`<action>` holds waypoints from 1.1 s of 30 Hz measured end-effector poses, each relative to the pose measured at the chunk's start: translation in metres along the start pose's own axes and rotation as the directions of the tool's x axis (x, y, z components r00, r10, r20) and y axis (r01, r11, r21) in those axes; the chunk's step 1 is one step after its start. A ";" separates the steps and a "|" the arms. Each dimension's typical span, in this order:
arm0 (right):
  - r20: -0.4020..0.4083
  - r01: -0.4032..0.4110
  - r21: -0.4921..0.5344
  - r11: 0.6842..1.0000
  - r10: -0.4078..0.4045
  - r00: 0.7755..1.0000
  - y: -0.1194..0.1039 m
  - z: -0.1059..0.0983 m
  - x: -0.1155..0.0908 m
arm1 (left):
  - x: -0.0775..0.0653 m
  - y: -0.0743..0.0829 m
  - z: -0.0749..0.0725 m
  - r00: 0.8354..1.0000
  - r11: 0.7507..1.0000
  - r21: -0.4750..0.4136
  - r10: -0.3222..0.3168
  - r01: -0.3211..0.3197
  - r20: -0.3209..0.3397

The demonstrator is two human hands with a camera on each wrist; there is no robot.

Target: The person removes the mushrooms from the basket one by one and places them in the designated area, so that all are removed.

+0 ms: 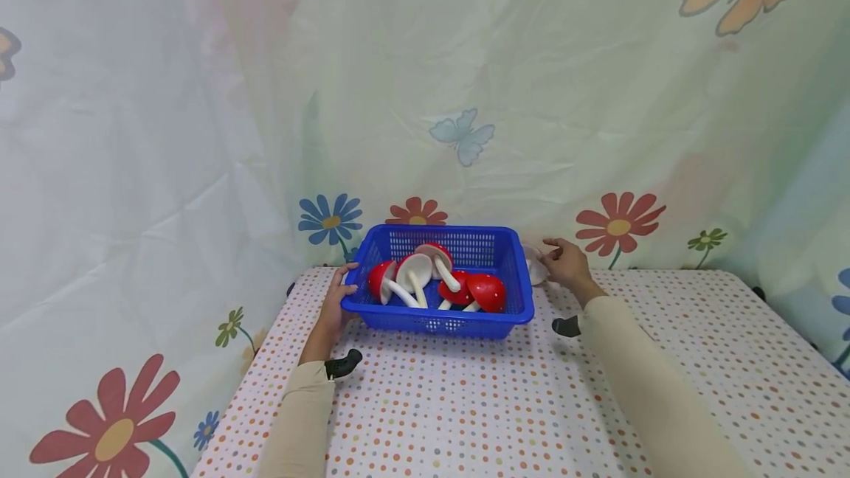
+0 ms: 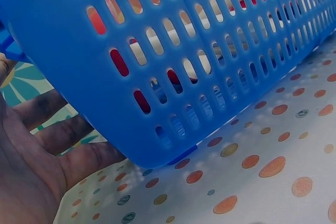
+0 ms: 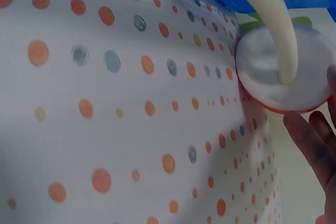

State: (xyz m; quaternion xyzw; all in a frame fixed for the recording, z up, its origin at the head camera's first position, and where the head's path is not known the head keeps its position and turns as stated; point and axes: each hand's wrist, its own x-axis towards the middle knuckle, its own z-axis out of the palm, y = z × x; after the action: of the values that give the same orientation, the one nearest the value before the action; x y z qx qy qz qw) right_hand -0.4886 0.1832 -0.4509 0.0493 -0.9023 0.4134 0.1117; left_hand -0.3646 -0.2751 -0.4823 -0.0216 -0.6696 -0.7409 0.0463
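A blue plastic basket (image 1: pixel 438 327) stands on the table with several red-capped, white-stemmed mushrooms (image 1: pixel 487 292) lying inside. My left hand (image 1: pixel 334 305) rests against the basket's left end. In the left wrist view, its extended fingers (image 2: pixel 68 135) lie along the outside of that wall. Just outside the right end is another mushroom (image 3: pixel 283 77), its pale underside and stem facing the right wrist camera and a thin red rim showing. My right hand (image 1: pixel 567 265) pinches this mushroom at the edge of its cap. Part of that hand is cut off in the right wrist view.
A dotted cloth covers the table (image 1: pixel 425 411). Right behind it hangs a curtain (image 1: pixel 385 139) printed with flowers and butterflies, which also runs along both sides. Black wrist mounts (image 1: pixel 344 364) show at both sleeves.
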 end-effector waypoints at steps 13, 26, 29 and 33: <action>-0.097 -0.044 -0.072 0.996 0.037 0.995 -0.012 0.008 0.000 | 0.002 -0.001 -0.001 1.000 1.000 0.012 0.016 -0.016 0.013; -0.243 0.021 -0.035 0.999 -0.029 0.969 -0.006 -0.008 0.008 | 0.003 0.000 -0.002 1.000 1.000 0.022 0.008 -0.008 0.002; -0.227 -0.014 0.010 1.000 0.016 0.974 -0.001 -0.010 0.007 | 0.003 0.000 -0.002 1.000 1.000 0.020 0.010 -0.010 0.000; -0.205 -0.076 0.045 0.996 0.083 0.975 0.007 -0.011 0.004 | 0.003 -0.001 -0.001 1.000 1.000 0.022 0.012 -0.012 0.000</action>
State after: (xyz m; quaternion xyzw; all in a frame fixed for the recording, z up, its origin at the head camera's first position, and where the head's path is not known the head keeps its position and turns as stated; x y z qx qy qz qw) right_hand -0.4915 0.1959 -0.4483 -0.0281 -0.8792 0.4371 0.1874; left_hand -0.3672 -0.2765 -0.4834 -0.0253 -0.6776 -0.7332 0.0509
